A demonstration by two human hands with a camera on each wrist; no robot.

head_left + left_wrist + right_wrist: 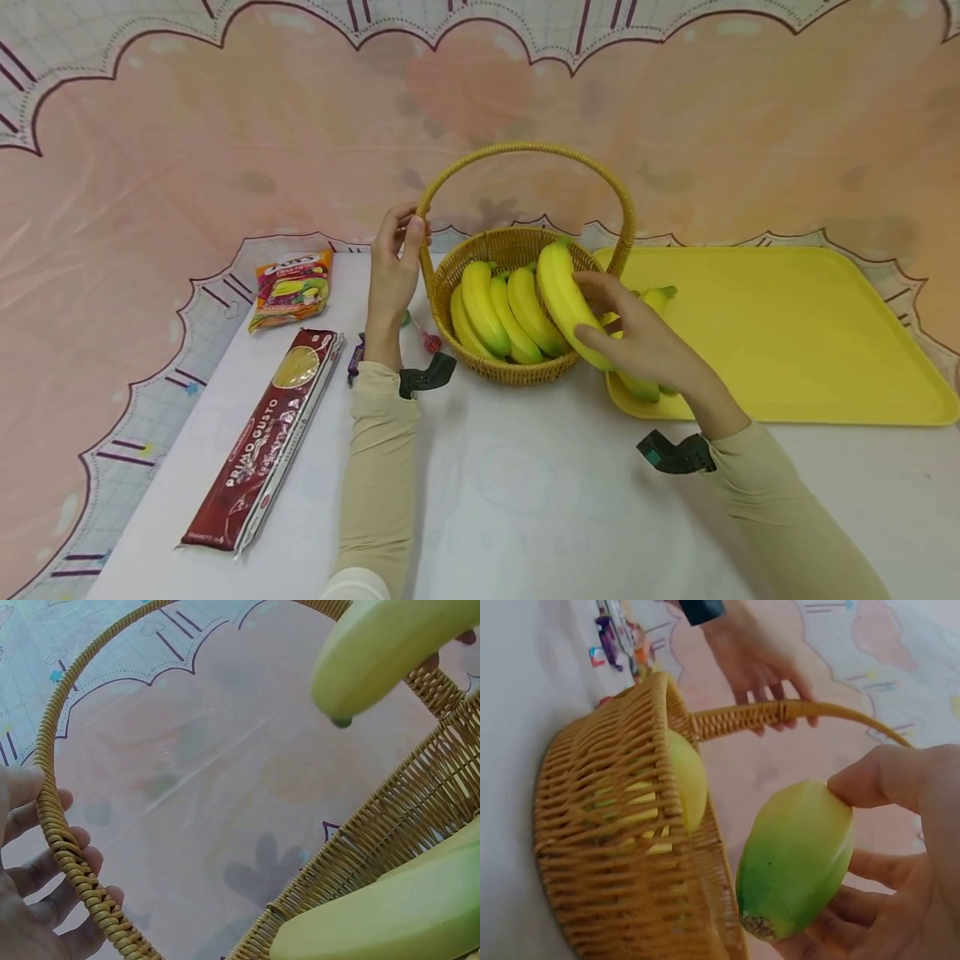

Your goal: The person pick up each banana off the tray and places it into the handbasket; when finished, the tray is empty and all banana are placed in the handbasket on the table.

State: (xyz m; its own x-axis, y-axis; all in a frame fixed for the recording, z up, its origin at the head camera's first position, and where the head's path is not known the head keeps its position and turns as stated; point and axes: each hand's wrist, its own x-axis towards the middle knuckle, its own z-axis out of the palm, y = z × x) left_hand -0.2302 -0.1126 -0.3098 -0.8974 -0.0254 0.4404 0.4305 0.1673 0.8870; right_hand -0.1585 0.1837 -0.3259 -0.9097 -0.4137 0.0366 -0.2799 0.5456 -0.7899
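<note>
A wicker basket (pixel 525 377) with a tall arched handle (pixel 528 147) holds several yellow bananas (pixel 483 312). My left hand (pixel 395 267) grips the left side of that handle, the thumb in front and the fingers behind it. Over the basket's right rim, my right hand (pixel 637 333) holds a banana (pixel 564 300) between thumb and fingers. Its greenish end faces the camera in the right wrist view. More bananas (pixel 658 298) lie on the left end of a yellow tray (pixel 780 333), partly hidden behind my right hand.
On the left lie a red spaghetti packet (pixel 262 442) and an orange snack bag (pixel 291 290). A purple-wrapped sweet (pixel 356 358) and a red lollipop (pixel 431 342) sit between my left forearm and the basket. A patterned cloth (pixel 300 125) hangs behind the white table (pixel 517 492).
</note>
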